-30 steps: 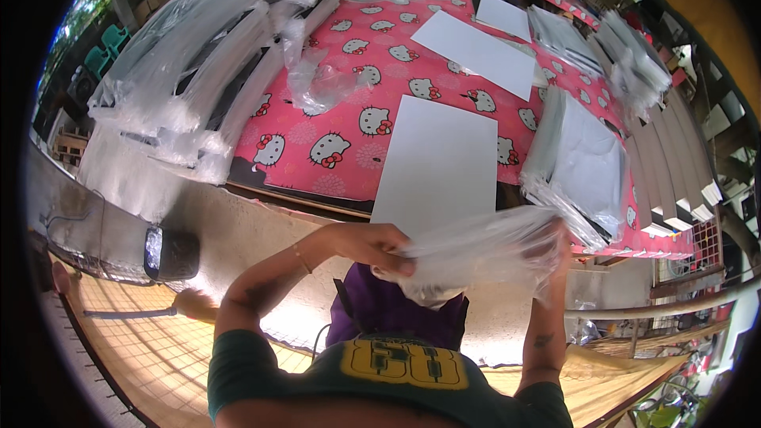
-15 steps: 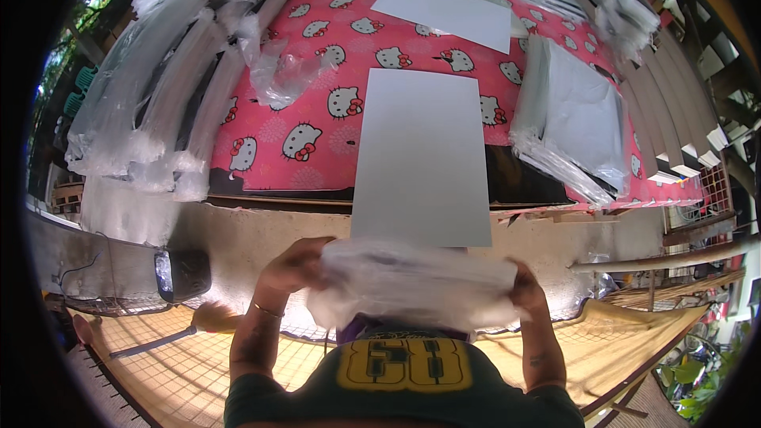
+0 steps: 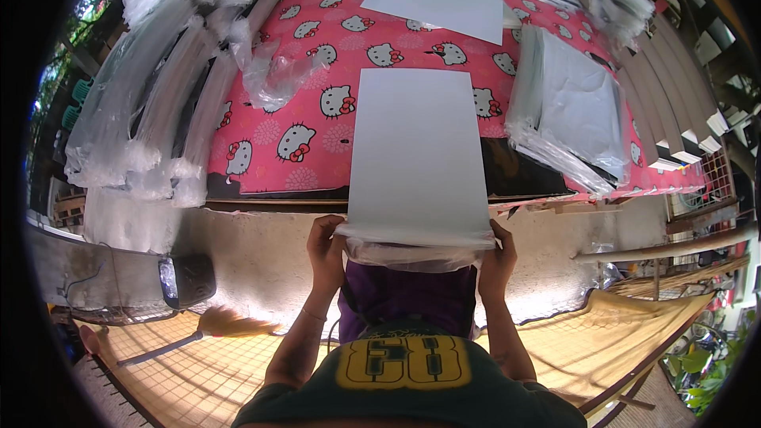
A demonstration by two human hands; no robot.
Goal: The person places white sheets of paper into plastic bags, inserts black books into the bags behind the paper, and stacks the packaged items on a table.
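Observation:
A large white rectangular board [image 3: 416,150] lies over the table's front edge, its near end reaching toward me. Around that near end is a clear plastic bag [image 3: 412,256], bunched in a narrow band. At the left corner of the bag, my left hand [image 3: 325,250] is closed on the plastic, fingers pinched. My right hand [image 3: 498,257] pinches the opposite corner the same way. How far the bag reaches over the board is hard to make out.
A pink cartoon-print cloth [image 3: 269,158] covers the table. Plastic-wrapped stacks [image 3: 158,103] line the left; a stack of bagged sheets [image 3: 583,115] and grey-brown stacks [image 3: 658,103] sit right. Another white sheet [image 3: 436,6] lies farther back. A broom [image 3: 230,322] rests below left.
The plastic bag, spread wide and blurred before, is now drawn up to the board's near end. Both hands have moved inward and up toward the board's corners.

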